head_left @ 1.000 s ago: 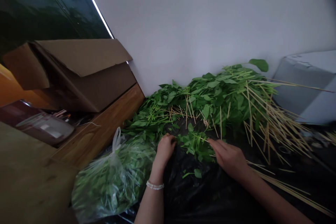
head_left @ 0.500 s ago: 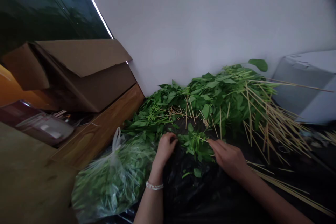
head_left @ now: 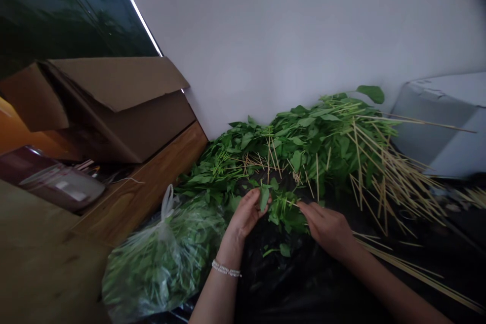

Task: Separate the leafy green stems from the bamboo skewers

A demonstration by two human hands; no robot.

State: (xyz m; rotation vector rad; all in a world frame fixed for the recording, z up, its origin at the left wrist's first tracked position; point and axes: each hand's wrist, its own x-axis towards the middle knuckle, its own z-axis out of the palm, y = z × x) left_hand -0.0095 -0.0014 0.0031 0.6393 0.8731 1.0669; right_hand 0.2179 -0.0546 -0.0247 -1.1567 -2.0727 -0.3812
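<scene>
Since half a second ago, the left hand (head_left: 246, 212) has turned up off the black sheet (head_left: 299, 283), and it's now pinching a single leaf (head_left: 264, 197) between thumb and fingers. The right hand (head_left: 328, 225) has barely budged, fingers closed narrow on the stem of the little sprig (head_left: 284, 211) between the two hands. The big pile of greens (head_left: 304, 144) lies just beyond, by the far wall, with bare stems (head_left: 383, 177) fanned out to the right. A clear bag of leaves (head_left: 163, 258) sits near left, beside the left wrist.
</scene>
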